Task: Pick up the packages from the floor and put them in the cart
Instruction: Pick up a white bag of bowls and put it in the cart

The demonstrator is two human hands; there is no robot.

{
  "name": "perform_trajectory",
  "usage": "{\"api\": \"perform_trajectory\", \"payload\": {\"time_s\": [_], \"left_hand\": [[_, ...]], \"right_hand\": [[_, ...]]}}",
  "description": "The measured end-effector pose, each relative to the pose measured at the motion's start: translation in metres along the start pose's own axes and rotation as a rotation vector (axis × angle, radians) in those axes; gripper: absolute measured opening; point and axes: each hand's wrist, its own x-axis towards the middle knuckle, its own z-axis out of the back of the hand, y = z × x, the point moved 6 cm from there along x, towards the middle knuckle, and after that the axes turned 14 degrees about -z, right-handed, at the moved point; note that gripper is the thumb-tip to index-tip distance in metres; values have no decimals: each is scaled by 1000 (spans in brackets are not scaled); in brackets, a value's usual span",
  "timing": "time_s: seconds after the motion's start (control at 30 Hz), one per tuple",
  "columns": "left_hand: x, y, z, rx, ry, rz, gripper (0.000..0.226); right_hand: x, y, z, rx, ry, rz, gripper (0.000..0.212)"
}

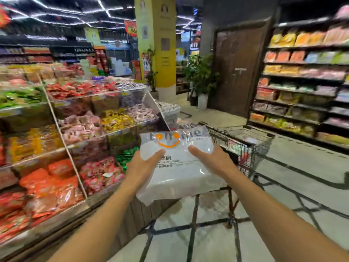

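Observation:
A white, clear-wrapped package with an orange smiley print is held up in the middle of the head view. My left hand grips its left side and my right hand grips its right side, thumbs on top. Just beyond and to the right of the package stands a dark wire shopping cart, with a few packages lying inside its basket. The package hides the cart's near left corner.
A tiered display of bagged snacks fills the left side, close to my left arm. Stocked shelves line the right. A potted plant, a yellow pillar and a brown door stand ahead. Tiled floor surrounds the cart.

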Motion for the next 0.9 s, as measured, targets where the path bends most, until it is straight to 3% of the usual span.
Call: {"api": "perform_trajectory", "payload": {"time_s": [0.07,0.27,0.57,0.73,0.9], "left_hand": [[23,-11,-52,4,51,-12,60],[103,-23,-211,-71,208,-85,32],[258,-31,-443,-224,349,-79,52],[329,-40,-552,-216,435,-70,37],[391,-46,-652,-197,453,-57,54]], "right_hand": [[27,-30,35,19,-26,-78,128],[113,-114,134,71,-158,-205,119],[294,-200,284,119,-300,-378,101],[378,-234,359,98,-350,-425,101],[465,-268,422,94,-373,-444,105]]}}
